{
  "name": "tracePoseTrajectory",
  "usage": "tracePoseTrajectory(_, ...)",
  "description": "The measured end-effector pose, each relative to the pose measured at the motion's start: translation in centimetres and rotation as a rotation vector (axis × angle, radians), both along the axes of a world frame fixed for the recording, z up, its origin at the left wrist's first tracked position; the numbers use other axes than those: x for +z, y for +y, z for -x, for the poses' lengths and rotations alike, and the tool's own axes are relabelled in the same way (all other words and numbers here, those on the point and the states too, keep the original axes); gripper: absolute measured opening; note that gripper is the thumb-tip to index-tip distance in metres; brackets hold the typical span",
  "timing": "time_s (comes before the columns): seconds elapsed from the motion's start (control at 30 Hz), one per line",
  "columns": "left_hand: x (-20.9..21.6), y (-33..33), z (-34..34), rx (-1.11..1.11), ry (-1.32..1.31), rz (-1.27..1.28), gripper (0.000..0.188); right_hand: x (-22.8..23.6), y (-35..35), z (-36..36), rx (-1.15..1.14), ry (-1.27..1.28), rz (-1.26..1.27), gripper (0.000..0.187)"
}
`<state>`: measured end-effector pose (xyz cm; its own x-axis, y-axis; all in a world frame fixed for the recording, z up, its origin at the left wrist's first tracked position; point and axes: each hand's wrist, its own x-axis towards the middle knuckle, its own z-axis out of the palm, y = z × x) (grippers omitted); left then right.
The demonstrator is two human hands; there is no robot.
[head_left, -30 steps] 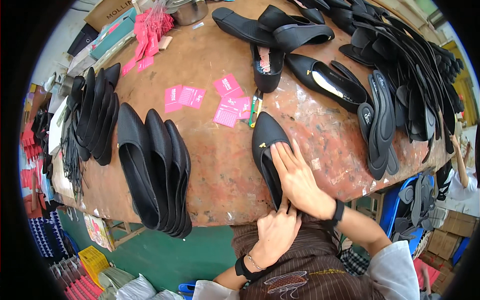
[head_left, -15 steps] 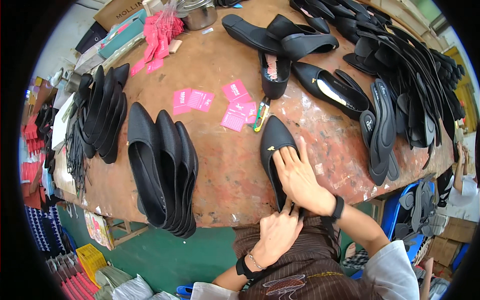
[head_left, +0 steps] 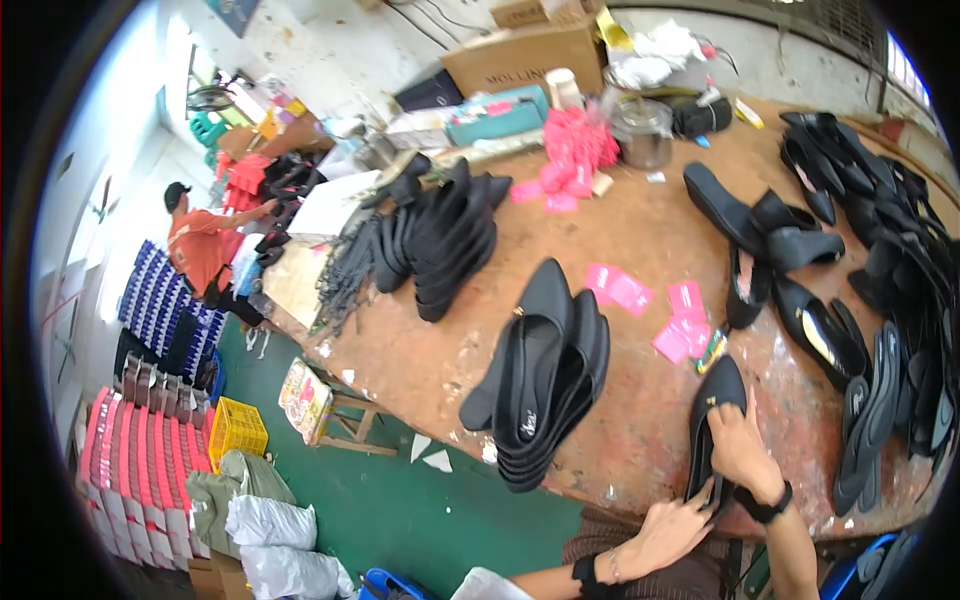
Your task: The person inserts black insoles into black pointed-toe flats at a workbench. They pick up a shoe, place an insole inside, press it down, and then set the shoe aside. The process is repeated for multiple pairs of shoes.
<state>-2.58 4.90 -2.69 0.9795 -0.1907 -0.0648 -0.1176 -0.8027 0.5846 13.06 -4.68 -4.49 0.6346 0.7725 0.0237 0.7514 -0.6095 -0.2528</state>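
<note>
Touching a pointed, matte black shoe (head_left: 718, 386): right hand (head_left: 742, 458)

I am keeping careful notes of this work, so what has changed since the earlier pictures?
The view has swung left: the table and its things sit farther right and lower in the picture, and a person in orange shows clearly. Nothing was visibly grasped or released. The right hand stays at the black shoe's opening, the left hand near its heel.
</note>
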Motion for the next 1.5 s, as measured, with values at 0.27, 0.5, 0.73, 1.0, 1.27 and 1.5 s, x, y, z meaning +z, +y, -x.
tracePoseTrajectory(0.27,14.4,13.3,0.9,0.099,-0.428,-0.033,0.012,2.0,-19.3,-2.5,-0.866,-0.443,-0.181,0.044)
tracePoseTrajectory(0.5,11.4,22.0,0.5,0.315,-0.301,-0.197,0.022,-1.1,-21.8,-2.5,-1.000,-0.389,-0.131,0.068)
tracePoseTrajectory(0.73,7.8,20.1,2.2,0.526,-0.478,-0.032,0.038,0.7,-22.4,-3.5,-1.103,-0.400,-0.220,0.067)
tracePoseTrajectory(1.0,-1.6,17.2,4.0,0.919,-0.745,-0.121,0.106,1.9,-21.6,-4.2,-1.259,-0.448,-0.307,0.091)
tracePoseTrajectory(1.27,-0.2,17.7,2.7,0.972,-0.740,-0.118,0.118,4.1,-19.3,-4.6,-1.389,-0.380,-0.312,0.070)
tracePoseTrajectory(1.5,5.5,24.3,2.1,1.082,-0.696,0.313,0.113,4.5,-18.6,-5.4,-1.232,-0.224,-0.529,0.033)
